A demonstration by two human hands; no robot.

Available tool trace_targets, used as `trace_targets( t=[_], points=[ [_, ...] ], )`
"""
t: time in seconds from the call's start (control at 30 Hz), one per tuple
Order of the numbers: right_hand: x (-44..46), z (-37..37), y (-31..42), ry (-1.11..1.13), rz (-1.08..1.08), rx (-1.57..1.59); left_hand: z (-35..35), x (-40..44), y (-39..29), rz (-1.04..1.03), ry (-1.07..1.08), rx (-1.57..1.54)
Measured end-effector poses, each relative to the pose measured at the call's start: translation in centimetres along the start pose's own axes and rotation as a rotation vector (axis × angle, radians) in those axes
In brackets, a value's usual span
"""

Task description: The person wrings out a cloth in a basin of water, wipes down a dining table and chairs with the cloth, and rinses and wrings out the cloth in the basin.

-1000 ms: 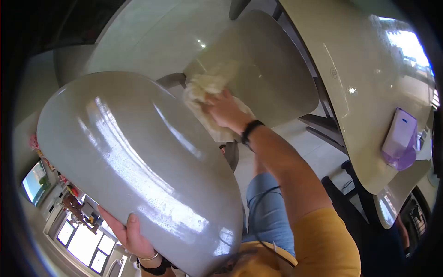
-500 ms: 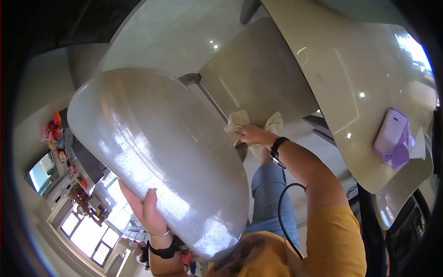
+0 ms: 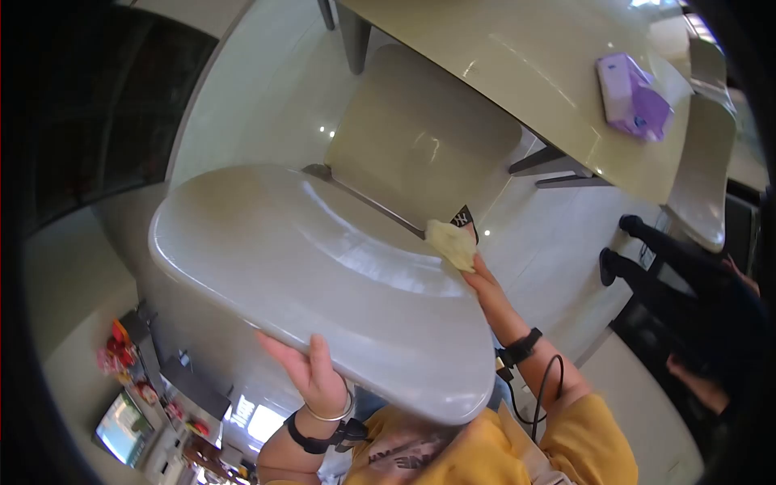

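Note:
A glossy grey-beige chair has its curved backrest (image 3: 323, 275) close in front of me and its flat seat (image 3: 428, 121) beyond. My left hand (image 3: 317, 378) holds the backrest's lower-left edge, the thumb on the near face and some fingers hidden behind it. My right hand (image 3: 483, 279) is closed on a pale, crumpled cloth (image 3: 451, 245). That cloth is at the backrest's right side, near the metal frame between backrest and seat. Part of my right hand is hidden behind the backrest and cloth.
A glossy table (image 3: 533, 73) stands beyond the seat, with a purple tissue pack (image 3: 634, 97) on it. Another chair (image 3: 702, 174) is at the table's right end. A person in dark clothes (image 3: 687, 299) is at the right. A screen (image 3: 125, 428) shows at lower left.
My view has turned, so the backrest lies more level and the table appears higher. The cloth is bunched smaller in my right hand. The person at the right shows much more.

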State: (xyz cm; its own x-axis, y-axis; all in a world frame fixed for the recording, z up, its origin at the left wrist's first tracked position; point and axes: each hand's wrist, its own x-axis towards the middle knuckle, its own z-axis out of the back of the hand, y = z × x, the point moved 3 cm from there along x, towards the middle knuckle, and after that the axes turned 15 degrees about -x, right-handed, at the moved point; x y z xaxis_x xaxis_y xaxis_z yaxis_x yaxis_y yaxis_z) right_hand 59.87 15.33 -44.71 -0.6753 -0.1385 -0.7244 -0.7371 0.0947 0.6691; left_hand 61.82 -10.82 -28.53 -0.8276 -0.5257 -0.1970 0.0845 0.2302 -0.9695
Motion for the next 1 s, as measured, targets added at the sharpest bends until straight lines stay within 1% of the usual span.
trace_targets(
  t=[0.03,0.07,0.1,0.17,0.2,0.3,0.33,0.4,0.43,0.47,0.5,0.57,0.6,0.7,0.77,0.9,0.93,1.0],
  points=[
    [-0.9,0.5,-0.4,-0.033,-0.025,-0.002,0.6,0.1,0.0,0.009,0.102,-0.053],
    [-2.1,1.2,-0.7,-0.064,-0.056,-0.003,2.0,0.2,0.1,0.065,0.129,-0.105],
    [-3.4,2.0,-0.8,-0.091,-0.091,-0.005,2.8,0.8,-0.6,0.027,0.201,-0.057],
    [-6.1,3.1,1.8,-0.052,0.08,0.214,4.1,2.3,-1.6,-0.05,0.337,0.039],
    [-6.8,3.2,3.3,-0.023,0.17,0.317,4.7,2.8,-2.0,-0.176,0.287,0.201],
    [-6.6,1.6,5.9,0.238,0.388,-0.237,4.5,4.5,-2.8,-0.406,0.353,0.321],
    [-5.4,-0.9,8.9,0.339,0.559,-0.72,4.3,4.5,-2.4,-0.335,0.308,0.314],
    [0.0,-1.8,7.0,0.416,0.419,-0.768,3.3,3.9,-1.5,-0.223,0.298,0.249],
    [2.3,-1.5,5.5,0.319,0.387,-0.845,3.5,3.7,-1.2,-0.167,0.295,0.216],
    [4.3,-1.0,4.4,0.22,0.357,-0.926,4.2,3.7,-1.0,-0.187,0.33,0.189],
    [5.4,-0.5,3.9,0.12,0.326,-1.004,4.7,3.8,-1.2,-0.248,0.337,0.234],
    [3.3,-0.9,5.5,0.149,0.362,-1.095,6.0,4.3,-2.4,-0.367,0.353,0.323],
    [1.6,-1.4,6.8,0.157,0.38,-1.142,7.0,4.9,-3.1,-0.392,0.342,0.373],
    [-3.4,-4.3,11.2,0.299,0.411,-1.448,9.9,8.0,-5.5,-0.477,0.282,0.469],
    [-6.5,-7.6,13.5,0.366,0.398,-1.538,10.3,10.7,-6.8,-0.515,0.243,0.513],
    [-7.1,-10.7,14.7,0.478,0.295,-1.647,8.9,15.7,-8.6,-0.548,0.368,0.503],
    [-7.0,-11.3,14.5,0.491,0.306,-1.643,8.6,17.1,-8.7,-0.539,0.412,0.483],
    [-6.5,-12.3,14.5,0.481,0.249,-1.631,7.5,19.8,-8.1,-0.547,0.532,0.5]
  ],
)
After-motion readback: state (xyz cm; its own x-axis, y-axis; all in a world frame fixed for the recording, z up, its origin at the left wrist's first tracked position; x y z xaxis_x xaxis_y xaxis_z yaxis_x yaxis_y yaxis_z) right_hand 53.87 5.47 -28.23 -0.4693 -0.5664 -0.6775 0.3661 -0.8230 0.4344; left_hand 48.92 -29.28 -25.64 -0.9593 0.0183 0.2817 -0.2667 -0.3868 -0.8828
